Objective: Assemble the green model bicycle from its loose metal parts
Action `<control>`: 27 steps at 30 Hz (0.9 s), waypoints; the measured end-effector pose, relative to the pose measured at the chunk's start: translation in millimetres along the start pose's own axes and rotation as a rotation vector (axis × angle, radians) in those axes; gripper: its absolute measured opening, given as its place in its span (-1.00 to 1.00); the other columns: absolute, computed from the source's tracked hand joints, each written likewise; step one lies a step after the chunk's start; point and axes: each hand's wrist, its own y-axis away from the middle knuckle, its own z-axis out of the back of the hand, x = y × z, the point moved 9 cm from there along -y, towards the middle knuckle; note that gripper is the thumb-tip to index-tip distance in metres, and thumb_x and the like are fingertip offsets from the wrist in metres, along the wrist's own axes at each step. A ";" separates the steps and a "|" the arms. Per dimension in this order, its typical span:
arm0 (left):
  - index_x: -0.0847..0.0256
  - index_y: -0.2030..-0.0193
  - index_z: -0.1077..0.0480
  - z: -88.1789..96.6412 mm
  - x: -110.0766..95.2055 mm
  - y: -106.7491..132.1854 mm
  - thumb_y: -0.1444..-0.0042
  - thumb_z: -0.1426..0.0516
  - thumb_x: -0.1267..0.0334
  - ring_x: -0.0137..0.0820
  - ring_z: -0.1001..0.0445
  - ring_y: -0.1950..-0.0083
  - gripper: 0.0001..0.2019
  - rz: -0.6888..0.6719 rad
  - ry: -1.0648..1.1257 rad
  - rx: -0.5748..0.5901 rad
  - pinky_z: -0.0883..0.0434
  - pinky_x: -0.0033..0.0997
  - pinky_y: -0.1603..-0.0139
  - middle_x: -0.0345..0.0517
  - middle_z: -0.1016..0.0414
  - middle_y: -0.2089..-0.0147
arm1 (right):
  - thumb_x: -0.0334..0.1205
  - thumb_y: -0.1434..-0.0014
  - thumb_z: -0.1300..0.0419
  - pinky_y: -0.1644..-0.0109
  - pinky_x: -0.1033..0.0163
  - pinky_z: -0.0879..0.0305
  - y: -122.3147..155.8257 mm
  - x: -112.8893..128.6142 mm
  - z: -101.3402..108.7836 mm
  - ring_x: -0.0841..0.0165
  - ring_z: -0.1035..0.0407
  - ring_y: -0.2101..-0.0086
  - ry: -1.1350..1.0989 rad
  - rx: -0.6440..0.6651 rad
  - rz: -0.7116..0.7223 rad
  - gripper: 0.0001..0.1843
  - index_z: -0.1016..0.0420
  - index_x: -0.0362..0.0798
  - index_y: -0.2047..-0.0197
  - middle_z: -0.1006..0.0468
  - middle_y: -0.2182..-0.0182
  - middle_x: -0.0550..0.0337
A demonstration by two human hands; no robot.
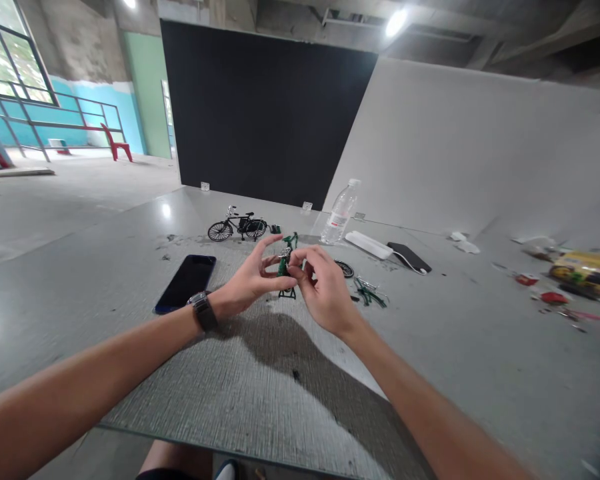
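Observation:
Both my hands meet above the middle of the grey mat (260, 393). They pinch a small green model bicycle frame (285, 260) between their fingertips. My left hand (253, 280), with a dark watch on its wrist, grips the frame from the left with thumb and curled fingers. My right hand (323, 287) is closed on it from the right. A small black stand piece (287, 294) hangs or sits just below the frame. Loose green parts (370, 293) and a small black wheel (345, 268) lie on the mat to the right of my hands.
A finished black model bicycle (237, 227) stands at the back. A dark phone (186, 283) lies left of my hands. A clear water bottle (340, 212), a white bar (369, 245) and a black flat device (409, 257) lie behind. A yellow box (585, 272) and red bits lie far right.

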 end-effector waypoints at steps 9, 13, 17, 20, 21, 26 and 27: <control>0.18 -0.22 -0.31 -7.3 -2.3 0.2 -0.04 -0.35 0.30 -0.34 -0.49 0.08 -0.40 -0.003 0.182 0.103 -0.42 -0.30 0.04 0.06 -0.45 -0.04 | -0.33 -0.33 -0.09 0.41 0.31 -0.26 1.2 9.3 7.4 0.42 -0.26 0.40 -0.009 -0.022 0.090 -0.91 -0.36 -0.02 0.25 -0.35 0.27 0.16; 0.19 -0.21 -0.34 -6.5 0.6 -0.4 -0.06 -0.35 0.28 -0.34 -0.52 0.07 -0.44 0.012 0.238 0.127 -0.46 -0.31 0.03 0.06 -0.49 -0.03 | -0.34 -0.33 -0.09 0.36 0.28 -0.29 0.4 11.4 8.8 0.40 -0.28 0.37 -0.004 -0.012 0.103 -0.91 -0.37 -0.01 0.24 -0.35 0.26 0.16; 0.22 -0.20 -0.34 -7.2 2.0 0.9 -0.08 -0.35 0.24 -0.35 -0.54 0.10 -0.45 0.036 0.253 0.122 -0.48 -0.32 0.05 0.07 -0.51 0.00 | -0.34 -0.34 -0.07 0.32 0.26 -0.31 -0.2 13.4 8.7 0.38 -0.29 0.35 0.000 0.006 0.112 -0.90 -0.34 0.00 0.25 -0.33 0.28 0.16; 0.22 -0.20 -0.33 -8.8 3.0 1.9 -0.06 -0.35 0.19 -0.33 -0.55 0.12 -0.43 0.059 0.265 0.116 -0.50 -0.24 0.04 0.06 -0.53 0.04 | -0.35 -0.34 -0.06 0.30 0.25 -0.32 -0.3 15.2 9.3 0.38 -0.29 0.34 0.011 0.007 0.121 -0.89 -0.32 0.00 0.26 -0.33 0.29 0.17; 0.21 -0.19 -0.32 -9.7 3.0 2.0 -0.05 -0.36 0.20 -0.31 -0.55 0.10 -0.42 0.063 0.272 0.118 -0.49 -0.21 0.01 0.06 -0.53 0.04 | -0.36 -0.33 -0.06 0.29 0.25 -0.31 -0.3 15.8 9.8 0.37 -0.29 0.34 0.019 0.003 0.126 -0.89 -0.32 0.00 0.26 -0.34 0.29 0.17; 0.18 -0.13 -0.34 -12.2 2.8 1.8 0.03 -0.40 0.29 -0.26 -0.54 0.03 -0.42 0.065 0.306 0.122 -0.48 -0.12 -0.04 0.05 -0.49 -0.03 | -0.35 -0.33 -0.07 0.28 0.25 -0.30 0.0 16.7 10.1 0.38 -0.30 0.33 0.040 -0.011 0.129 -0.91 -0.33 -0.01 0.24 -0.36 0.29 0.17; 0.17 -0.13 -0.35 -12.1 2.4 2.0 0.02 -0.40 0.29 -0.26 -0.54 0.04 -0.44 0.062 0.308 0.121 -0.48 -0.11 -0.04 0.04 -0.49 -0.02 | -0.35 -0.33 -0.07 0.28 0.25 -0.30 0.2 16.4 9.9 0.37 -0.30 0.33 0.041 -0.012 0.127 -0.91 -0.33 -0.01 0.24 -0.36 0.29 0.17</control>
